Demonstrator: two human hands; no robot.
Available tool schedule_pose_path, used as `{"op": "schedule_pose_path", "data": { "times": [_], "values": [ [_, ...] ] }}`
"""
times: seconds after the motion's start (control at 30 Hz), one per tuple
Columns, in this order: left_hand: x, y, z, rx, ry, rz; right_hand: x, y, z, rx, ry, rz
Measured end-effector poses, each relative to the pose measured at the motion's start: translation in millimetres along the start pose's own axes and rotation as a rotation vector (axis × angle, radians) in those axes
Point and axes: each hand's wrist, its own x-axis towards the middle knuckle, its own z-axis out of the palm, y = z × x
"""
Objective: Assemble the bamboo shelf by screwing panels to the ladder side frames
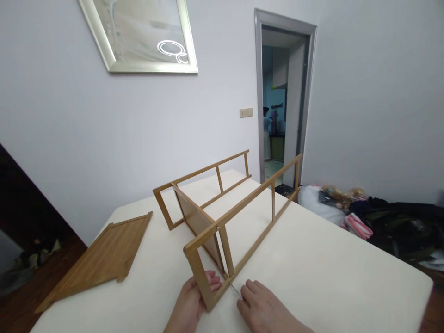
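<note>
A wooden shelf frame (255, 199) lies on its side on the table, with two ladder-like side pieces and one shelf panel (194, 215) fixed between them. My left hand (194, 296) reaches around the near end of the closer side piece, its fingers curled behind the lower corner by the panel's edge. Closed around a thin metal hex key (235, 290) is my right hand (258, 305). The key's tip meets the lower rail near the panel joint; its other end is hidden in the fingers. A bolt head (218, 228) shows on the upper rail.
A loose slatted wooden panel (104, 254) lies at the left of the white table (312, 277). Clothes and bags (374, 222) are piled beyond the right edge. A person (267, 134) stands past the doorway (258, 92). A framed mirror or picture (152, 68) hangs above.
</note>
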Motion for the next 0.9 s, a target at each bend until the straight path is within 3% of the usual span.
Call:
{"op": "schedule_pose_path", "data": {
  "times": [0.13,0.23,0.37,0.57,0.9],
  "values": [
    [-22,7,-13.6,-0.04,-0.134,0.116,-5,0,2,0.09,-0.04,0.058],
    [-34,9,-13.5,0.105,-0.166,0.282,-4,2,1,0.203,-0.083,0.075],
    [-36,6,3.1,0.353,-0.022,0.431,0,2,-5,0.316,-0.143,-0.019],
    [-34,7,24.6,0.311,0.158,0.505,-11,4,-19,0.338,-0.205,-0.045],
    [-59,-12,25.0,0.407,0.332,0.593,-76,23,-45,0.668,0.024,0.273]
  ]
}}
